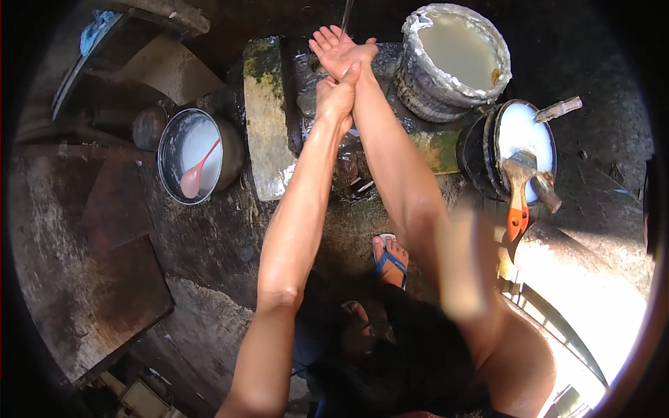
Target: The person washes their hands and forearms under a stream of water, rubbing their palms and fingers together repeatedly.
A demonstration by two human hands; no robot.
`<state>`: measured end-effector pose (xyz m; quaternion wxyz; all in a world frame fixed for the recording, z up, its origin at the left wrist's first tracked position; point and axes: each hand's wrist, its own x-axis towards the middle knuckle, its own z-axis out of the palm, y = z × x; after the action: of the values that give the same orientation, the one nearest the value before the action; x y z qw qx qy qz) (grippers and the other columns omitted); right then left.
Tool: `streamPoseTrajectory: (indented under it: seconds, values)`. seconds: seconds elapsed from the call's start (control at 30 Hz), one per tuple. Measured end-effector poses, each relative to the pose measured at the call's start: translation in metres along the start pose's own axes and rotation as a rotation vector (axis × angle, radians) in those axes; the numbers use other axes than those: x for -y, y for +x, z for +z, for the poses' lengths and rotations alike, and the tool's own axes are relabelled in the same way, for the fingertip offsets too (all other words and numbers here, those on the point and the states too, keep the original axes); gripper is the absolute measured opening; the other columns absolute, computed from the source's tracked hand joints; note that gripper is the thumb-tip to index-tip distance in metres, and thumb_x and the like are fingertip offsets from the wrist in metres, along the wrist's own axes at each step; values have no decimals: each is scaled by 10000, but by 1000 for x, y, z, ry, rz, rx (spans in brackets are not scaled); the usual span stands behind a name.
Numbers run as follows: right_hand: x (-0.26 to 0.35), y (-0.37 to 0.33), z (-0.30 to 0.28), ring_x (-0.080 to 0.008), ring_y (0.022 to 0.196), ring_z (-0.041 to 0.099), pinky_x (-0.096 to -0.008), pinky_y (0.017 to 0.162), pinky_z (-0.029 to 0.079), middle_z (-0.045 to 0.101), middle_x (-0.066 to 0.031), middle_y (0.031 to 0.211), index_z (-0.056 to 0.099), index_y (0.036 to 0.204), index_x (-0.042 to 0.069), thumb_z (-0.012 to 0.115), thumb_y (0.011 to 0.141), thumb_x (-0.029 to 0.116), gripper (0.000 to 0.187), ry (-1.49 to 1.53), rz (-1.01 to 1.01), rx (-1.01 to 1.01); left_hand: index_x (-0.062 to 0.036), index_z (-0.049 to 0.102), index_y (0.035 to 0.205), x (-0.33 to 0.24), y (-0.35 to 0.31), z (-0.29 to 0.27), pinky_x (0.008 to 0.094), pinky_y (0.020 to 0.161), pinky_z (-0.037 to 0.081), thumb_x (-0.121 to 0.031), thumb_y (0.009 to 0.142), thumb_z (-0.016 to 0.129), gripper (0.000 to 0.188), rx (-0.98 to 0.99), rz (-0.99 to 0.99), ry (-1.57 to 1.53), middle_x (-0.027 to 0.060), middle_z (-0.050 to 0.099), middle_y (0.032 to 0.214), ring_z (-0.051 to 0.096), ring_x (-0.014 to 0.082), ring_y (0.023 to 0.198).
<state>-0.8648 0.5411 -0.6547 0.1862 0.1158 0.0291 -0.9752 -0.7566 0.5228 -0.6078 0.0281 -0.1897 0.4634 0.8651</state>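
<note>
My right hand (341,53) is stretched out palm up, its fingers apart, beneath a thin stream of water (345,19) falling from the top edge. Nothing lies in that palm. Wrapped round my right wrist is my left hand (336,99), thumb on top and fingers partly hidden beneath. Both forearms are bare and look wet. Below the hands lies a wet, dark basin area edged on the left by a mossy concrete slab (268,132). Just right of my hands stands a big crusted bucket (420,94) of cloudy water.
At left, a metal pot (233,150) holds white liquid and a pink spoon (191,180). On the right, a paintbrush (518,187) and a wooden stick (559,109) rest on a dark bucket (476,153) of white liquid. Worn boards (125,279) cover the left side. My foot wears a blue flip-flop (391,261).
</note>
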Motion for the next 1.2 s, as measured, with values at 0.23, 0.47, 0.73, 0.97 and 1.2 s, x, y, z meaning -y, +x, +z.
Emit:
streamPoseTrajectory:
  seconds: [0.23,0.47,0.73,0.97,1.2]
  values:
    - [6,0,2,-489,1264,412,-625,1066,322,405,-314,1383,308,1402,-82,125,869,799,1046,-190,-129,-74,100,567,1226,-5,40,21,357,860,535,-408,806,760,686,-430,-106,458,210,653,1159,665,273,1023]
    - [35,-40,35,-410,1081,579,-564,985,437,598,-276,1182,477,1228,-36,170,965,661,806,-383,-99,-39,41,651,1103,-49,74,53,415,878,548,-449,764,780,610,-522,11,983,208,675,1129,678,319,1030]
    - [-5,-121,84,-265,676,656,-420,547,572,585,-133,855,480,1143,-9,676,838,111,381,-809,-87,-97,-104,719,888,-53,84,59,421,791,553,-464,797,728,372,-466,637,1160,137,726,912,705,316,882]
    - [8,-53,89,-355,811,666,-490,752,583,606,-214,1003,496,1239,55,669,848,156,439,-748,305,78,-42,704,958,-63,79,5,396,757,542,-323,900,609,302,-199,520,877,154,720,857,703,323,818]
    - [17,-7,26,-354,916,670,-458,736,587,631,-230,1108,485,1281,12,492,946,147,362,-940,52,-216,2,644,1065,-35,-29,-4,438,863,482,-72,844,610,236,-48,1064,1236,208,654,1051,632,384,986]
